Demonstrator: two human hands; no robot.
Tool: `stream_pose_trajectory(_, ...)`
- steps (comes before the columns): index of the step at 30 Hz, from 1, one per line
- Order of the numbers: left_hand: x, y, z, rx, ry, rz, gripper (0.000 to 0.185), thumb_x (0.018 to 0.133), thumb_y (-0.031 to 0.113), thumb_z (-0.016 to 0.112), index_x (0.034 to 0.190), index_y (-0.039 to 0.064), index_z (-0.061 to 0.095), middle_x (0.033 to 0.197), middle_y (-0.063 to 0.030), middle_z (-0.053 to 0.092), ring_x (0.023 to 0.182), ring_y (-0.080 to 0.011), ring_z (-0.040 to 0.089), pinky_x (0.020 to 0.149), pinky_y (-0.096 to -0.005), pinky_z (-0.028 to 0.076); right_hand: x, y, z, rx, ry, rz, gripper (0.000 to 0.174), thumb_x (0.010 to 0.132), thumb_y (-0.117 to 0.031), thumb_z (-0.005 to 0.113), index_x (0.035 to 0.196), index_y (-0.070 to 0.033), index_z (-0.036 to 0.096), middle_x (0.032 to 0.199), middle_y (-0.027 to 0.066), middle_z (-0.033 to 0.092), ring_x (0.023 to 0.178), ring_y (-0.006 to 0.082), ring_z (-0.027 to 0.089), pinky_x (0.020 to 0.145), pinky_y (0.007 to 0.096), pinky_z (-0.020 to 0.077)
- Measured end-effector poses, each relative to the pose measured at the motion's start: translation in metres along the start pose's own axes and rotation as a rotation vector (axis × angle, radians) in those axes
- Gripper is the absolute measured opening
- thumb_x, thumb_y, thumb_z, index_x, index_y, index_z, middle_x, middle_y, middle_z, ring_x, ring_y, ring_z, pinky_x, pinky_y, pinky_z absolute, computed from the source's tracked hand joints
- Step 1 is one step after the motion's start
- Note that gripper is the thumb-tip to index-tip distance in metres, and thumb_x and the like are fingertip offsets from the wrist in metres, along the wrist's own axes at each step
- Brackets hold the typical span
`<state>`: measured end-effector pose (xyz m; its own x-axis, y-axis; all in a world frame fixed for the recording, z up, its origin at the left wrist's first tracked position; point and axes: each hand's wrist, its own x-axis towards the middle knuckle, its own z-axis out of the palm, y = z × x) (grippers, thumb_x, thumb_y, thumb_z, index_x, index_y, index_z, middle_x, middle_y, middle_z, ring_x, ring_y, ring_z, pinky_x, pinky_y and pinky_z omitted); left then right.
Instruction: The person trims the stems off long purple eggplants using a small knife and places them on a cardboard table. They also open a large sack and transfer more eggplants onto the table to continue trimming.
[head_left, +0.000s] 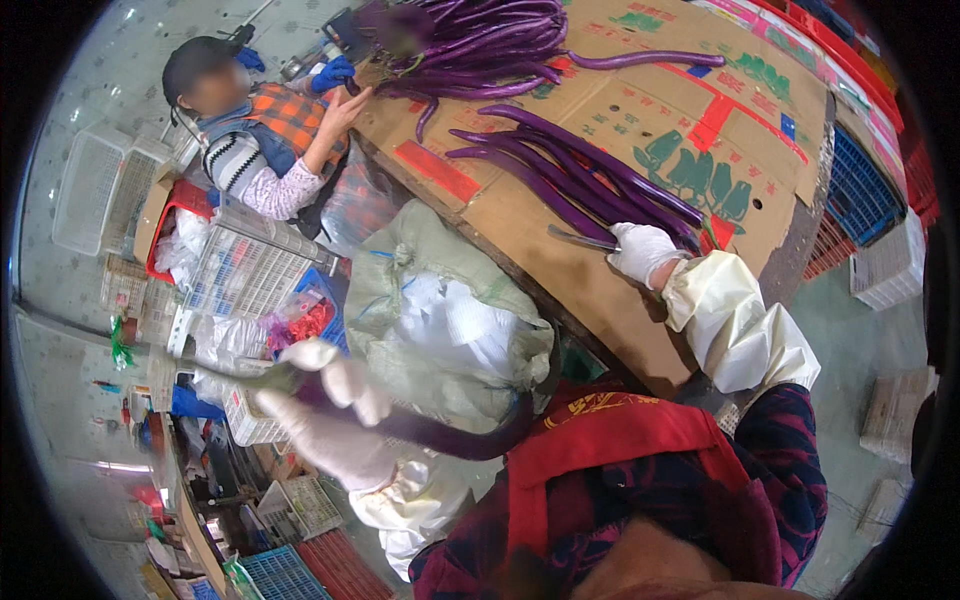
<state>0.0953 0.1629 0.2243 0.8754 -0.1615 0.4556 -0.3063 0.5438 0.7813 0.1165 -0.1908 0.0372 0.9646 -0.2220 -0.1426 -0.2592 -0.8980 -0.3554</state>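
A long purple eggplant (457, 441) is in my left hand (330, 409). That hand wears a white glove and is blurred, raised close to the camera, with fingers and thumb around the stem end. The eggplant bends towards my red apron (600, 435). My right hand (641, 253), also in a white glove, rests on the cardboard-covered table, closed around a metal-bladed cutting tool (583, 238), whose exact kind I cannot tell. Its blade points left. Several long eggplants (577, 169) lie side by side on the cardboard (585, 289), their near ends beside and behind my right hand.
A large eggplant pile (487, 49) covers the table's far end, and a single eggplant (645, 59) lies beside it. At the far left edge sits a co-worker (255, 135). A green woven sack (450, 330) with white material stands against the table. Plastic crates (244, 262) crowd the left.
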Motion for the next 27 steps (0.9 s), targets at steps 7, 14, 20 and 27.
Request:
stream_pose_trajectory(7, -0.002, 0.072, -0.010, -0.100, -0.064, 0.029, 0.051, 0.097, 0.050, 0.054, 0.109, 0.001, 0.049, 0.071, -0.0053, 0.045, 0.042, -0.0090, 0.031, 0.030, -0.0224, 0.026, 0.025, 0.006, -0.011, 0.019, 0.062, -0.086, 0.041, 0.079, -0.027, 0.069, 0.115, -0.007, 0.067, 0.102, 0.0188, 0.069, 0.097, 0.0354, 0.067, 0.085, 0.0438, 0.0523)
stream_pose_trajectory(14, 0.006, 0.089, -0.021, -0.026, -0.061, 0.161, 0.051, 0.098, 0.048, 0.052, 0.114, 0.000, 0.048, 0.073, -0.0021, 0.042, 0.047, -0.0079, 0.034, 0.033, -0.0228, 0.026, 0.031, -0.002, 0.008, -0.074, 0.057, -0.071, 0.028, 0.083, -0.031, 0.068, 0.094, -0.006, 0.066, 0.091, 0.0186, 0.069, 0.091, 0.0377, 0.066, 0.082, 0.0468, 0.0518)
stream_pose_trajectory(20, 0.021, 0.072, -0.040, -0.237, -0.004, 0.249, 0.047, 0.101, 0.048, 0.046, 0.112, 0.002, 0.048, 0.073, 0.0005, 0.040, 0.050, -0.0077, 0.034, 0.041, -0.0230, 0.031, 0.010, -0.035, -0.030, 1.043, -0.068, 0.016, 0.026, 0.091, -0.026, 0.065, 0.107, -0.007, 0.071, 0.091, 0.0050, 0.074, 0.051, 0.0095, 0.054, 0.047, 0.0236, 0.0416)
stream_pose_trajectory(27, 0.052, 0.012, -0.079, -0.506, -0.032, 0.162, 0.048, 0.100, 0.045, 0.051, 0.116, 0.001, 0.049, 0.078, 0.0003, 0.039, 0.062, -0.0117, 0.035, 0.053, -0.0284, 0.034, -0.024, -0.086, -0.027, 1.127, -0.752, -0.268, 0.032, 0.093, -0.032, 0.064, 0.102, -0.002, 0.071, 0.080, 0.0070, 0.070, 0.057, 0.0097, 0.061, 0.041, 0.0230, 0.0370)
